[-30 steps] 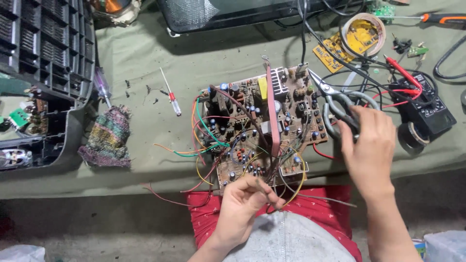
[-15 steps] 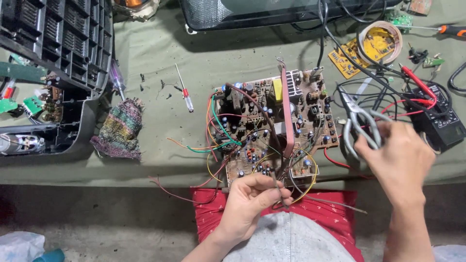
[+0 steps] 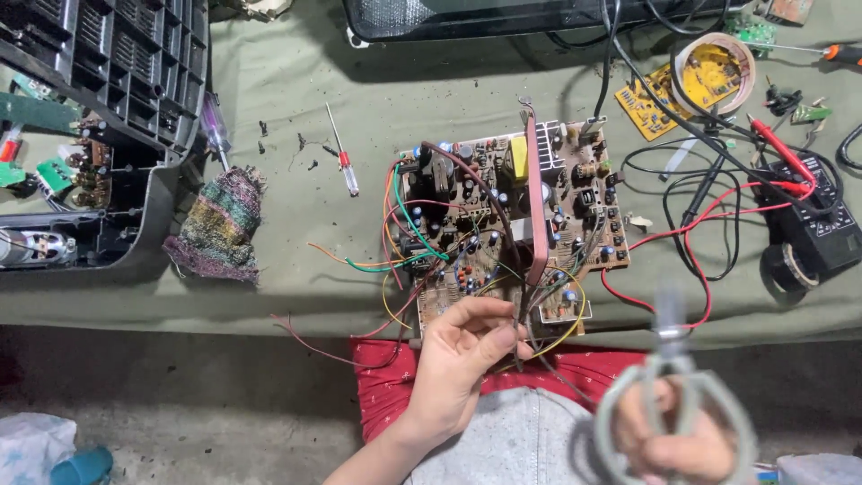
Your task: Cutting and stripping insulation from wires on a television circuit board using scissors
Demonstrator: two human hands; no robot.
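A brown circuit board (image 3: 503,216) crowded with parts and coloured wires lies on the green cloth in front of me. My left hand (image 3: 458,359) pinches a thin wire (image 3: 523,314) that hangs off the board's near edge. My right hand (image 3: 678,440) sits low at the bottom right, close to the camera and blurred, with its fingers through the grey handles of a pair of scissors (image 3: 673,377). The scissor blades point up toward the board's near right corner.
A black multimeter (image 3: 822,229) with red and black leads lies at right. A small screwdriver (image 3: 341,162) and a knitted cloth (image 3: 220,224) lie left of the board. A dark plastic housing (image 3: 108,99) fills the left. A yellow board (image 3: 660,99) sits at the back.
My right hand has pulled the scissors back from the board's right side down to the bottom right, near my lap. My left hand keeps its hold on the wire.
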